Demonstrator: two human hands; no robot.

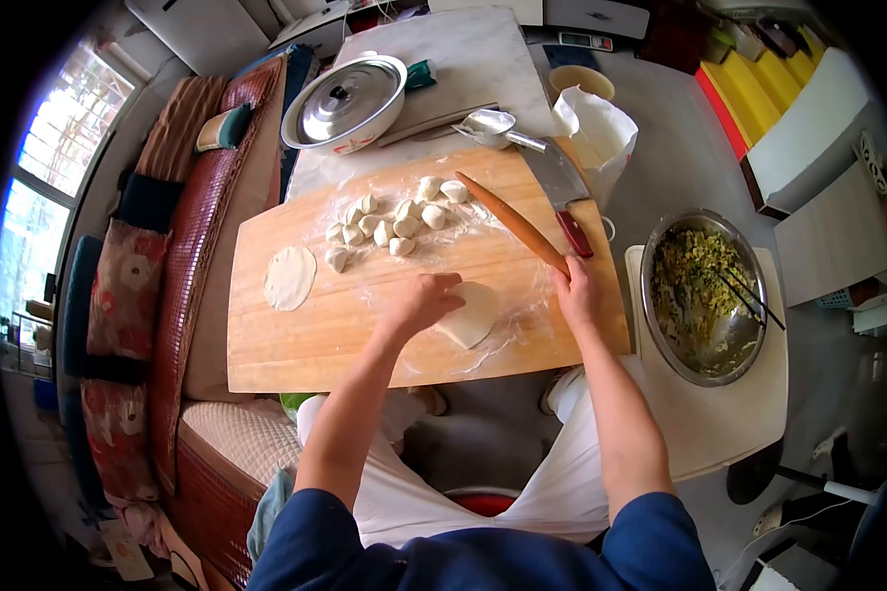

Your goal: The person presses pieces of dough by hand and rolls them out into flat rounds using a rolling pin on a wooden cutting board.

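Note:
My left hand (426, 300) is closed at the left edge of a flat round of dough (471, 313) near the front of the floured wooden board (296, 350). Closed round the lower end of a tapered rolling pin (511, 219) is my right hand (575, 288); the pin slants up and left over the board. Several small dough pieces (401, 225) lie beyond my hands. Another rolled round (290, 278) rests at the board's left. A cleaver (556, 175) with a red handle lies along the right edge.
A lidded pot (346, 98) and a metal scoop (488, 125) stand at the back, beside a white bag (597, 133). To the right, a steel bowl of chopped filling (705, 295) with chopsticks rests on a small table (705, 419). A sofa (202, 207) runs along the left.

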